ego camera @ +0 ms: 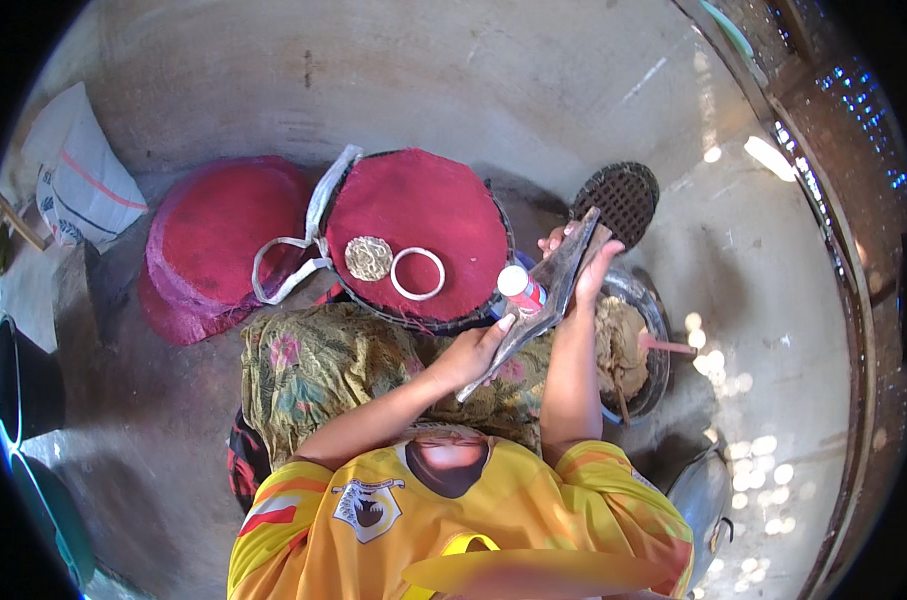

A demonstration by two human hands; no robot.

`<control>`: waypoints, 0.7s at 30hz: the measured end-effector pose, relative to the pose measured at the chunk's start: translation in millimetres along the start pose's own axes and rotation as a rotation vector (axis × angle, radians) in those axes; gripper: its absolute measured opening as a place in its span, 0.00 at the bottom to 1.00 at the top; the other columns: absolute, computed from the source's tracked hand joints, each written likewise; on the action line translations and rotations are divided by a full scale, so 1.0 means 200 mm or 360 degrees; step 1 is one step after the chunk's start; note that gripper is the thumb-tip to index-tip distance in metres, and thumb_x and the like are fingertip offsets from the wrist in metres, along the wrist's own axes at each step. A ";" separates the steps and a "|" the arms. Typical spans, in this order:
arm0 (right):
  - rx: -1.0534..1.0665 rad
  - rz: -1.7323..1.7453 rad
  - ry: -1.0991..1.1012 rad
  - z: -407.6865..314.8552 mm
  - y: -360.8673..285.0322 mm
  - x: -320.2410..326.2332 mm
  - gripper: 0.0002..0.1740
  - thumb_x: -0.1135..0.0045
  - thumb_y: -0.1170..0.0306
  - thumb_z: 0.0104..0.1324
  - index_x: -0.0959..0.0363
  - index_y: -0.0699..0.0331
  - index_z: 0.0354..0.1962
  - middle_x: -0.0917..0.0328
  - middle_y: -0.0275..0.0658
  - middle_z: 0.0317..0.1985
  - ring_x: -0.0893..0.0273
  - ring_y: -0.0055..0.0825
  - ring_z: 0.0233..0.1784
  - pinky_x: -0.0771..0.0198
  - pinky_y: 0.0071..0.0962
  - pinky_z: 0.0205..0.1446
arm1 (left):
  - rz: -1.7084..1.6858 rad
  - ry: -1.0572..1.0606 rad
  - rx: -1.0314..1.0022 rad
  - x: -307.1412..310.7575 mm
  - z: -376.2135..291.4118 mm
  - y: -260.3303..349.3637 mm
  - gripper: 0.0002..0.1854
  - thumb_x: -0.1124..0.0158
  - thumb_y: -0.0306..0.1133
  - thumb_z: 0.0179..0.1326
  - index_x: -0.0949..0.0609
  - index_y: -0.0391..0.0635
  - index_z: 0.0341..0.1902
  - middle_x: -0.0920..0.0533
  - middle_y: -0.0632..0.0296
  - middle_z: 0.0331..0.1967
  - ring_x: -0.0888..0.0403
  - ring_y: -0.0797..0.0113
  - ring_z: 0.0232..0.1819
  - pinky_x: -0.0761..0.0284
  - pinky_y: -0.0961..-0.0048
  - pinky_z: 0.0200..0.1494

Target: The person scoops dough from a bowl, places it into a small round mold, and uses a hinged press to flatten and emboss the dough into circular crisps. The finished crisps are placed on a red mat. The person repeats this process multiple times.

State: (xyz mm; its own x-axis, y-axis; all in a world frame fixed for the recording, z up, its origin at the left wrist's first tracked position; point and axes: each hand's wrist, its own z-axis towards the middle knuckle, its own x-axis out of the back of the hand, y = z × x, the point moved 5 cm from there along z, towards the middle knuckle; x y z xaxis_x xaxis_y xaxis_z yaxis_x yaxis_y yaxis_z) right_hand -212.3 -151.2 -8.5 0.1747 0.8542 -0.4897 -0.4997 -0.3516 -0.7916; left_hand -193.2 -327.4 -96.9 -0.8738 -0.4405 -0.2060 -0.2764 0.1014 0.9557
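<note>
Both hands hold a long dark wooden tool slanting above my lap. A short red-and-white cylinder sticks out of its middle, with the white round end facing up. My left hand grips the lower end, its thumb on top beside the cylinder. Around the upper part is my right hand, palm against the wood and fingertips showing at the far side. Left of the tool, a round cake of pale coiled strands lies on a red cloth-covered round tray. Touching or nearly touching it is a white ring.
Pale dough fills a dark basin at right, with a pink-handled utensil in it. Beyond stands a round lattice tray. More red cloth rounds, a white strap and a white sack are at left.
</note>
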 end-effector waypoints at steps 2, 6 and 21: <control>-0.0020 0.0044 0.0049 -0.01 -0.02 0.02 0.35 0.57 0.34 0.54 0.34 0.62 0.33 0.32 0.37 0.25 0.31 0.29 0.31 0.32 0.33 0.46 | -0.0334 -0.0171 0.0035 -0.01 0.00 0.00 0.38 0.67 0.62 0.62 0.23 0.35 0.32 0.23 0.58 0.17 0.26 0.70 0.17 0.30 0.76 0.22; -0.0026 0.0101 0.0207 -0.06 -0.05 0.08 0.31 0.56 0.37 0.57 0.34 0.60 0.29 0.34 0.35 0.23 0.34 0.26 0.29 0.35 0.29 0.45 | -0.0036 0.0472 -0.0324 0.18 -0.08 0.12 0.24 0.61 0.45 0.66 0.28 0.35 0.48 0.24 0.56 0.42 0.27 0.66 0.44 0.31 0.70 0.46; 0.0092 -0.1274 0.0451 -0.09 -0.03 -0.21 0.26 0.55 0.48 0.64 0.33 0.65 0.42 0.28 0.34 0.36 0.32 0.20 0.39 0.37 0.22 0.44 | 0.2455 0.0823 -0.1599 0.12 -0.01 0.47 0.17 0.41 0.31 0.40 0.26 0.39 0.37 0.23 0.52 0.34 0.24 0.55 0.39 0.32 0.56 0.53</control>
State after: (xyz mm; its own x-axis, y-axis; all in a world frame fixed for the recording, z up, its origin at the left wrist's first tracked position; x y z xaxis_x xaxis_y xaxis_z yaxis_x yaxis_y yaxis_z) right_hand -201.0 -192.3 10.7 0.6961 0.7059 0.1310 -0.1760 0.3446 -0.9221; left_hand -239.6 -329.5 -11.4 0.1413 -0.6891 0.7107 0.9771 0.2126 0.0118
